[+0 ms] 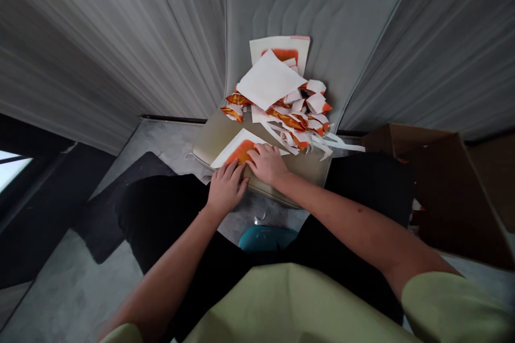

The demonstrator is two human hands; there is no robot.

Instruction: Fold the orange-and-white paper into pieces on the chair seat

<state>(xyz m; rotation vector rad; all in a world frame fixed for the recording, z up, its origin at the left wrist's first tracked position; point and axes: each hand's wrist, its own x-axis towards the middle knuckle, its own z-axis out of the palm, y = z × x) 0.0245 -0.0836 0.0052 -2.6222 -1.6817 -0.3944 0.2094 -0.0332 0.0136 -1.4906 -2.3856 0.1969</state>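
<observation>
A white paper sheet with an orange printed patch (240,151) lies on the front of a padded olive seat (217,127). Its visible part looks triangular; the near edge is partly covered by my hands, so I cannot tell how it is folded there. My left hand (227,186) rests at that near edge, fingers stretched out and thumb apart. On the right part of the sheet lies my right hand (269,163), its slightly bent fingers touching the orange patch. The two hands are close together. Behind them, a plain white square sheet (271,79) covers part of a pile of folded orange-and-white paper pieces (295,119).
Another white sheet with a red-orange patch (257,49) leans at the grey backrest (317,0). Thin white paper strips (341,143) hang over the seat's right side. An open cardboard box (450,193) stands at right. Below the seat's front is a teal object (267,238).
</observation>
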